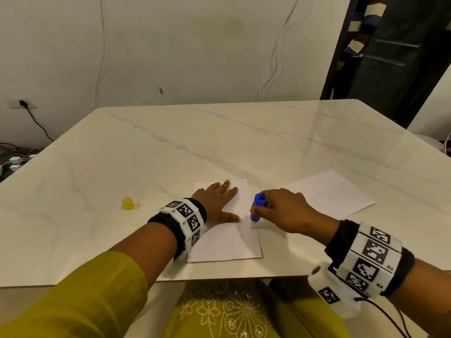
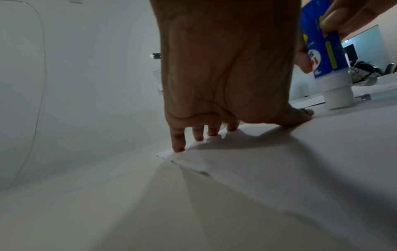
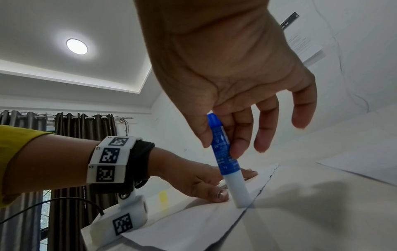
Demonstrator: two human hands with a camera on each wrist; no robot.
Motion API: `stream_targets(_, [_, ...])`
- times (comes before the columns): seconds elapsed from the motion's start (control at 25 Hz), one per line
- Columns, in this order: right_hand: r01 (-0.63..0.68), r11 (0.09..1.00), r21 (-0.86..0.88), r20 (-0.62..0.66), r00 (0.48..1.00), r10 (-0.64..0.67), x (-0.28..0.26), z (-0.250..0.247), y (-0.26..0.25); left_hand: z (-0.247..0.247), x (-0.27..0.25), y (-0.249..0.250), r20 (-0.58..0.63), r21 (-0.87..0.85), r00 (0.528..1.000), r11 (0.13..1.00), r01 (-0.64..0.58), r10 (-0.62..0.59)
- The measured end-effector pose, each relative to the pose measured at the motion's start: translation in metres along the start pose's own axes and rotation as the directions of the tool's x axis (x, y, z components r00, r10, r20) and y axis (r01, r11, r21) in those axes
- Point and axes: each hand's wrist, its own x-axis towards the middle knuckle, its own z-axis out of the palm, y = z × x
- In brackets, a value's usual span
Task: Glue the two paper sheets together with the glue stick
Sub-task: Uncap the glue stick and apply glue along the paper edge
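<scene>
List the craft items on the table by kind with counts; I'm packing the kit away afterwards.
Paper sheets: 2, one under the left hand, one lying to the right
Glue stick: 1, blue, held by the right hand at the near sheet's right edge
Yellow cap: 1, off to the left
Total: 4
</scene>
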Motion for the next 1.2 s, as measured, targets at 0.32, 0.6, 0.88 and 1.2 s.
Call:
stream_targets(0.32, [0.039,0.998,-0.048,0.035,0.999,-0.037,-0.02,0.0,-0.004,-0.001,-0.001,0.0,0.013,-0.001,1.0,1.0,0.003,-0.003])
stream_targets(0.6, [0.041,0.998,-0.054,0.077,0.996,-0.037,-0.037,0.0,-0.002,-0.003,-0.002,0.002,0.028,0.004,1.0,1.0,0.006,-0.006])
stream_targets(0.88, [0.066,0.995,-0.08,0.107,0.993,-0.058,-0.048,0.0,0.001,-0.005,-0.001,0.002,0.033,0.005,0.999,1.0,0.012,-0.012])
stream_targets(1.2, [0.082,0.997,0.012,0.102,0.991,-0.083,-0.057,0.0,0.002,-0.004,0.0,0.001,0.027,0.001,1.0,1.0,0.004,-0.004])
